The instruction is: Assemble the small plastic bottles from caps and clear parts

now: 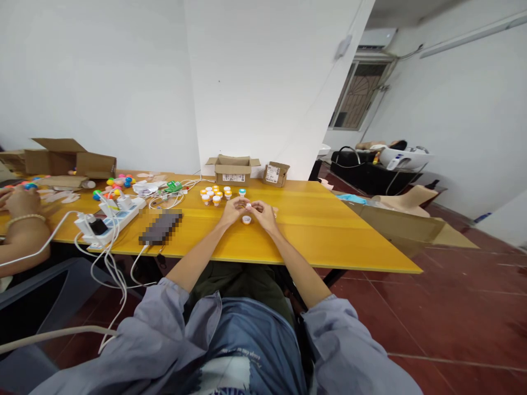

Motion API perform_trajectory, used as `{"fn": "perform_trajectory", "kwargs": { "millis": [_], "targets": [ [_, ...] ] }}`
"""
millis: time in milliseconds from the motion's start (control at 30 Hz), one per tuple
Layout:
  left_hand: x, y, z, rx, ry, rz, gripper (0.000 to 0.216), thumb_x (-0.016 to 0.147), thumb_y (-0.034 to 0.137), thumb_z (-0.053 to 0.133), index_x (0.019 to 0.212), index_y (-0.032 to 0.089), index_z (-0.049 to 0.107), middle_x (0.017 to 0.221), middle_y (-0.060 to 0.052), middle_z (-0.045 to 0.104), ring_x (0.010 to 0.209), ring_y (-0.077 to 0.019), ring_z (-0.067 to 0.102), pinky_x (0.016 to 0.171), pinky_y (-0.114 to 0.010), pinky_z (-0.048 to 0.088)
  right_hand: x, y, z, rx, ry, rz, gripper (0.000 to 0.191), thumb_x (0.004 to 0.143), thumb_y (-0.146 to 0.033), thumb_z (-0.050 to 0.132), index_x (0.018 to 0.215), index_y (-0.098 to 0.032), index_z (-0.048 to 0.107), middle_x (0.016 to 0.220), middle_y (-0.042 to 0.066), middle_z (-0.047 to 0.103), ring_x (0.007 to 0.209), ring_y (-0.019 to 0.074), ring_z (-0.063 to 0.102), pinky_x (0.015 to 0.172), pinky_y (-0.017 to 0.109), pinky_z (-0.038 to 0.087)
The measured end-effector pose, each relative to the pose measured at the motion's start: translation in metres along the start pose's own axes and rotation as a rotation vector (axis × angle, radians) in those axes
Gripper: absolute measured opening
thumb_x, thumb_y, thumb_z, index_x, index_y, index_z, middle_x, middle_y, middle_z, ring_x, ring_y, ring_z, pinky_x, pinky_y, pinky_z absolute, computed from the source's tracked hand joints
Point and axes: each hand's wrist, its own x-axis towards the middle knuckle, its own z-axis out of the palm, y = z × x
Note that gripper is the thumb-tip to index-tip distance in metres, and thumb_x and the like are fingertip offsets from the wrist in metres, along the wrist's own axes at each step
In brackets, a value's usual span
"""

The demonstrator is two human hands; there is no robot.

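Over the table's middle, my left hand (234,209) and my right hand (263,213) meet at their fingertips, fingers curled. Pinched between them is a small white piece (248,206), too small to name. Just below, on the tabletop, stands a small open cup (246,219) with a pale rim. Several small white-and-orange capped jars (216,201) are grouped beyond my left hand. A similar one with a teal cap (242,192) stands behind my hands. Something small and pale lies partly hidden beside my right hand.
An open cardboard box (233,174) and a smaller carton (275,174) stand against the wall. To the left are a dark, blurred-out device (161,227), a power strip (113,225) with trailing cables, colourful balls and another person's hand (22,202). The table's edge (370,267) runs in front.
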Motion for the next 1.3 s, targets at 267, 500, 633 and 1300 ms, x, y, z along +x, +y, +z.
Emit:
{"fn": "perform_trajectory", "kwargs": {
  "millis": [267,500,633,1300],
  "targets": [
    [0.002,-0.004,-0.003,0.020,-0.072,-0.008,0.041,0.061,0.035,0.086,0.094,0.018,0.070,0.101,-0.007,0.072,0.090,-0.0200,0.068,0.084,-0.034,0.054,0.002,0.003,-0.004,-0.018,0.008,-0.012,0.032,0.071,-0.055,0.071,0.073,-0.023,0.068,0.072,0.002,0.073,0.072,0.0201,0.068,0.073,0.033,0.056],
    [-0.004,0.003,-0.012,0.302,-0.321,-0.147,0.052,0.056,0.026,0.088,0.103,0.018,0.068,0.107,-0.005,0.068,0.106,-0.0229,0.061,0.098,-0.037,0.047,0.007,0.011,-0.013,-0.092,0.110,0.015,0.028,0.070,-0.050,0.072,0.073,-0.023,0.067,0.075,0.002,0.074,0.074,0.0203,0.068,0.077,0.035,0.056],
    [-0.006,0.000,-0.012,0.305,-0.380,-0.163,0.048,0.057,0.022,0.085,0.101,0.018,0.067,0.098,-0.002,0.067,0.099,-0.0204,0.062,0.095,-0.037,0.048,0.008,0.015,-0.012,-0.034,0.090,0.019,0.028,0.071,-0.049,0.072,0.078,-0.022,0.068,0.077,0.003,0.074,0.076,0.0205,0.069,0.074,0.034,0.057],
    [0.002,-0.024,-0.012,0.070,-0.277,-0.185,0.047,0.054,0.015,0.087,0.093,0.016,0.060,0.080,0.002,0.068,0.080,-0.0153,0.066,0.083,-0.034,0.053,0.004,0.011,-0.008,-0.111,-0.110,-0.025,0.015,0.070,-0.036,0.074,0.073,-0.022,0.071,0.073,0.002,0.074,0.071,0.0196,0.068,0.070,0.033,0.056]
  ]
}}
